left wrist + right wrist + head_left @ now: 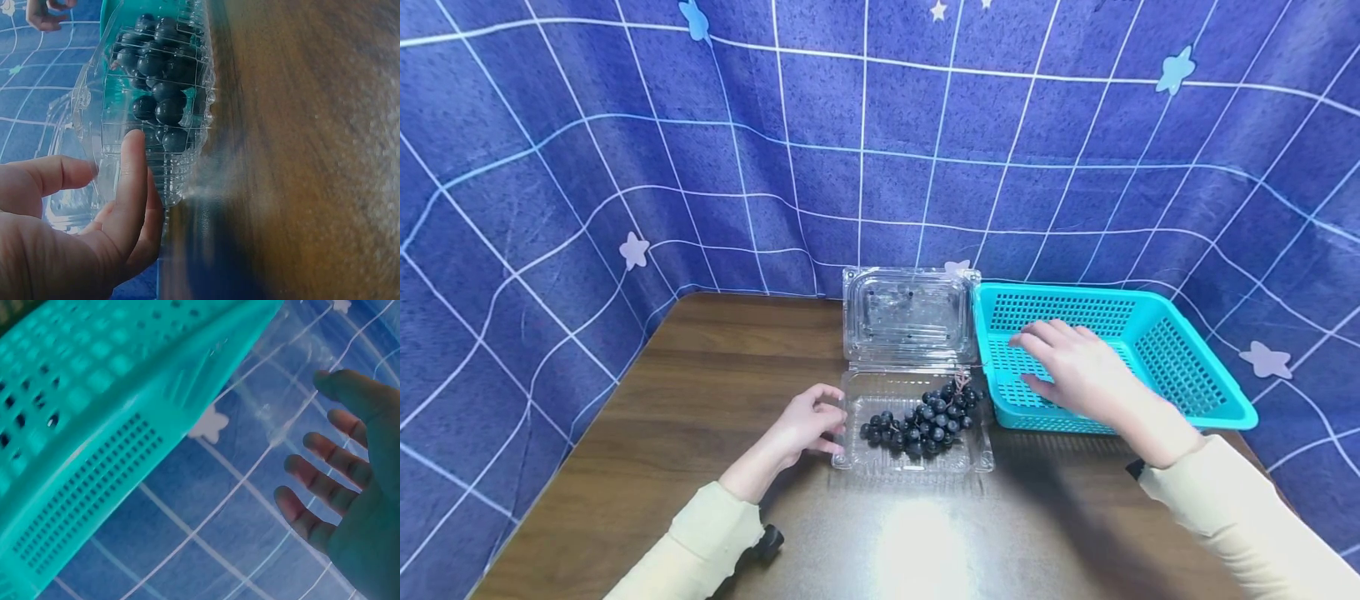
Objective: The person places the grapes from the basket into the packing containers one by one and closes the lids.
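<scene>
A bunch of dark grapes (934,421) lies in the base of a clear plastic clamshell box (880,462), whose lid (912,321) stands raised at the back. At the box's left edge is my left hand (805,425), its fingertips at the side wall. The left wrist view shows the grapes (159,69) through the clear wall, with the index finger extended along it and the thumb near the rim. Over the turquoise basket (1213,400) hovers my right hand (1071,367), fingers loosely bent and holding nothing. That hand (350,462) also appears apart from the basket in the right wrist view.
The basket stands right of the box, close against it. Behind both hangs a blue curtain (820,100) with white grid lines and stars. Wooden table surface (722,358) extends to the left and front, with a bright light reflection in front of the box.
</scene>
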`<action>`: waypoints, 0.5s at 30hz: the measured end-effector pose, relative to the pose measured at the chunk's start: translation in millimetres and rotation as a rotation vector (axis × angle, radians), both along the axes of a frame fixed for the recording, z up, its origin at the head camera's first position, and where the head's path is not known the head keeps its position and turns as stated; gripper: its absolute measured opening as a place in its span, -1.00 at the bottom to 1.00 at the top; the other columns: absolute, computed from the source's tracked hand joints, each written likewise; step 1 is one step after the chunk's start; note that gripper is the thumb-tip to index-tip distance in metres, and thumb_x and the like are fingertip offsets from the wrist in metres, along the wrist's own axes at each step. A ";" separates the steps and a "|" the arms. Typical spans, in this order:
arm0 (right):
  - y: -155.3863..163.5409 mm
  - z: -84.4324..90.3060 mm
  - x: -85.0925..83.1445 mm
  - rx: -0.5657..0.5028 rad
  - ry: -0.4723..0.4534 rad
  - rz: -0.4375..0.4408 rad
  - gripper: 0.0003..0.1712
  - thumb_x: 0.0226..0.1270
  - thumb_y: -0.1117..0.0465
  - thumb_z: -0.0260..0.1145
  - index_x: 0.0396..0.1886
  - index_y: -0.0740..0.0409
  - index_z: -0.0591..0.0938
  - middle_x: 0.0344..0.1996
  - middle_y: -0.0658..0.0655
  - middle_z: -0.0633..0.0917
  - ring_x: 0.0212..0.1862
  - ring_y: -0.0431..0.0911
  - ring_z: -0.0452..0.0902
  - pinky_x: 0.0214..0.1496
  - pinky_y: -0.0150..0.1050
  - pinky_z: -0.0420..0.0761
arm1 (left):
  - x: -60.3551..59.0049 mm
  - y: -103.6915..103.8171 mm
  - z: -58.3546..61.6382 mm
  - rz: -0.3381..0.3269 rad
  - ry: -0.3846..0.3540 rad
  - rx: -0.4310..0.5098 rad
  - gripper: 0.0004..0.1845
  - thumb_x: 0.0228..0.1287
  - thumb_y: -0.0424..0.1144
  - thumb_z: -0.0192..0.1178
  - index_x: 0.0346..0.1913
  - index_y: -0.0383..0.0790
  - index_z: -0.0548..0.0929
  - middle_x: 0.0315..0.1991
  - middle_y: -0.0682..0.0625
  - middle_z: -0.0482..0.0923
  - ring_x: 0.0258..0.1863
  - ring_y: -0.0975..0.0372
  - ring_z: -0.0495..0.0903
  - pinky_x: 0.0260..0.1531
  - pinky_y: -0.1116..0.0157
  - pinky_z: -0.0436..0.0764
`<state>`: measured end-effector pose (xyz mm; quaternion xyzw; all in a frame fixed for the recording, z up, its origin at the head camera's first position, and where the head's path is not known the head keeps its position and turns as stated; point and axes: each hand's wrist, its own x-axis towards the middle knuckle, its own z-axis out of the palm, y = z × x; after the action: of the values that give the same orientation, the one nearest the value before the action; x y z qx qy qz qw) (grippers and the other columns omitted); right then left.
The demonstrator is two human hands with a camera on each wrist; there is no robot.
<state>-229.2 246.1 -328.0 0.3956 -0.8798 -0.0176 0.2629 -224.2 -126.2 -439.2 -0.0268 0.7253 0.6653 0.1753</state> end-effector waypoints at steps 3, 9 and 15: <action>11.2 1.3 -3.3 0.010 -0.038 -0.034 -0.38 -0.12 0.07 0.50 0.02 0.10 0.55 -0.12 0.09 0.59 -0.14 0.04 0.52 -0.31 -0.02 0.56 | 0.2 -0.2 0.2 0.004 -0.002 0.001 -0.55 0.16 -0.47 0.08 0.15 -0.39 0.35 -0.14 -0.31 0.49 -0.29 0.06 0.56 -0.42 0.14 0.71; 30.1 -3.4 -9.9 0.038 -0.129 -0.109 -0.30 -0.17 0.04 0.54 0.06 0.07 0.54 -0.06 0.10 0.58 -0.07 0.08 0.50 -0.30 0.07 0.55 | 0.0 -0.7 -0.3 0.004 0.001 0.000 -0.54 0.15 -0.47 0.09 0.15 -0.38 0.35 -0.13 -0.31 0.49 -0.28 0.05 0.57 -0.42 0.14 0.71; 43.5 -12.9 -16.3 0.086 -0.253 -0.183 -0.25 -0.20 0.00 0.56 0.09 0.02 0.53 -0.02 0.12 0.57 -0.06 0.12 0.50 -0.31 0.09 0.58 | -0.1 -1.7 -1.2 -0.010 0.007 0.010 -0.53 0.15 -0.47 0.09 0.16 -0.39 0.34 -0.14 -0.31 0.49 -0.28 0.05 0.56 -0.41 0.14 0.71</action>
<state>-245.5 289.6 -340.9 0.3235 -0.9368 -0.0292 0.1301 -224.3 -127.9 -440.4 -0.0201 0.7227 0.6681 0.1760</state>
